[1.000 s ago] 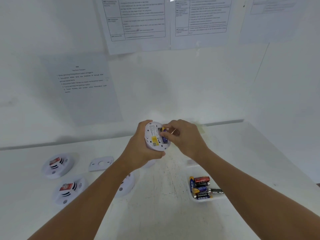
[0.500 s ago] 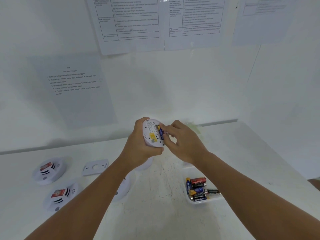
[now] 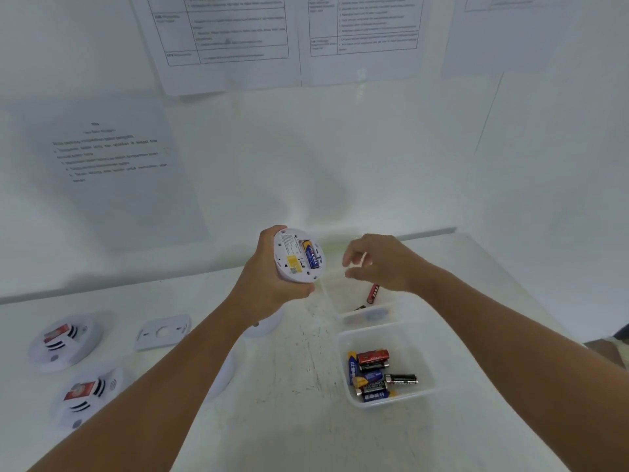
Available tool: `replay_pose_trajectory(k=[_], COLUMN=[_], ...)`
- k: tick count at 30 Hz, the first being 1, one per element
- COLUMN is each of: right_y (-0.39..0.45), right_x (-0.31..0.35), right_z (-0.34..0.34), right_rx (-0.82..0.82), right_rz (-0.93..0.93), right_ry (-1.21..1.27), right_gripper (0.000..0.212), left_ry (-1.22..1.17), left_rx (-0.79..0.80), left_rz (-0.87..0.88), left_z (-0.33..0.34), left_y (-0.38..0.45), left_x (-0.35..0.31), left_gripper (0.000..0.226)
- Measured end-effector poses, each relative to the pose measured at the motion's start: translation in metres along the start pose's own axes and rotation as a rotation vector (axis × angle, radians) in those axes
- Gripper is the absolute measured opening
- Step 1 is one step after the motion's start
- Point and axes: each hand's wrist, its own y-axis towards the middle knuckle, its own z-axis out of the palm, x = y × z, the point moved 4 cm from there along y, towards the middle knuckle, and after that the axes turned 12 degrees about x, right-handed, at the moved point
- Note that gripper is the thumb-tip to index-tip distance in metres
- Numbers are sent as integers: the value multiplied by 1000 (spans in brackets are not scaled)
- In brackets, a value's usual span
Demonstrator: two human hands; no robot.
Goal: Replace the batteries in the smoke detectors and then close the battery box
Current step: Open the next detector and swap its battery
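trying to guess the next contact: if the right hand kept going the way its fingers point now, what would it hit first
The right hand has loosely curled, empty fingers pointing left toward the smoke detector gripped by the left hand. Going straight on, it would probably meet the detector's rim near the blue battery, though depth is unclear.

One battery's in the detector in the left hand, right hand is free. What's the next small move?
Probably reach the right hand down to the near battery tray for another battery: the detector in the left hand shows one blue battery seated, with what looks like space beside it.
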Motion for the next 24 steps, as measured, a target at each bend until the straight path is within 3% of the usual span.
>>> replay_pose_trajectory(k=[4,8,12,19,24], right_y=[7,15,15,13,11], right_x=[-22,-27,-27,-34,-34], right_z=[3,7,11,10,15], right_rx=[339,481,482,414,395], right_rz=[163,178,149,125,86], right_ry=[-177,-372,-461,-361,-423], right_gripper=[16,20,17,9,10], left_ry=[16,12,12,-36,-30], left_rx=[-2,-12,-26,-34,-30], left_rz=[-13,-21,-34,-54,-54], left_z=[6,12,16,23,26], left_y=[7,13,15,14,14], left_x=[-3,-6,-4,2,7], left_gripper=[100,100,100,101,103])
